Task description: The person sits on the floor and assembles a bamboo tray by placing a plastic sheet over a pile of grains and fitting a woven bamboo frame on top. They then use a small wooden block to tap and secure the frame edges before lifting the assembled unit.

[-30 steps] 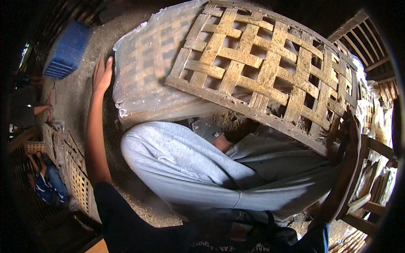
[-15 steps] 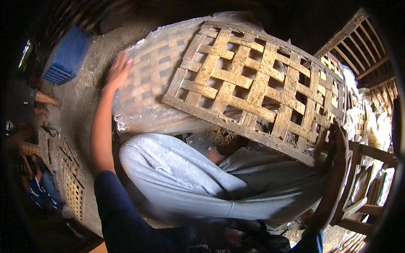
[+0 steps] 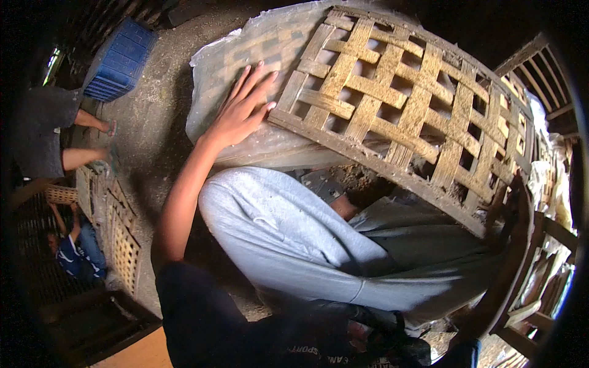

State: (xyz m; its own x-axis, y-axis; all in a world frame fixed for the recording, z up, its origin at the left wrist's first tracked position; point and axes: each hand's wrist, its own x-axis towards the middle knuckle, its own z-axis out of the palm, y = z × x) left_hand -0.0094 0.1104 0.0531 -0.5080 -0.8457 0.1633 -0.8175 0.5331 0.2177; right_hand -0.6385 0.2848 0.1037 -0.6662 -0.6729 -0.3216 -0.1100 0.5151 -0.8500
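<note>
A woven bamboo rack (image 3: 392, 101) with a thin wooden frame slants over my lap. Its far left part lies over a translucent plastic sheet (image 3: 211, 98), through which another bamboo lattice shows faintly. My left hand (image 3: 242, 113) lies on the sheet with its fingers spread, the tips close to the rack's left edge. In shadow at the rack's near right corner, my right hand (image 3: 514, 205) grips the frame; its fingers are partly hidden.
A blue plastic crate (image 3: 119, 60) stands on the dirt floor at the far left. Two other people are on the left, one standing and one lower down near a bamboo rack (image 3: 124, 254). A slatted wooden frame (image 3: 540, 76) and bagged material (image 3: 549, 165) are at the right.
My left hand has slid from the sheet's left edge rightward, toward the bamboo rack. The whole view has shifted, and more of the person standing at the left shows.
</note>
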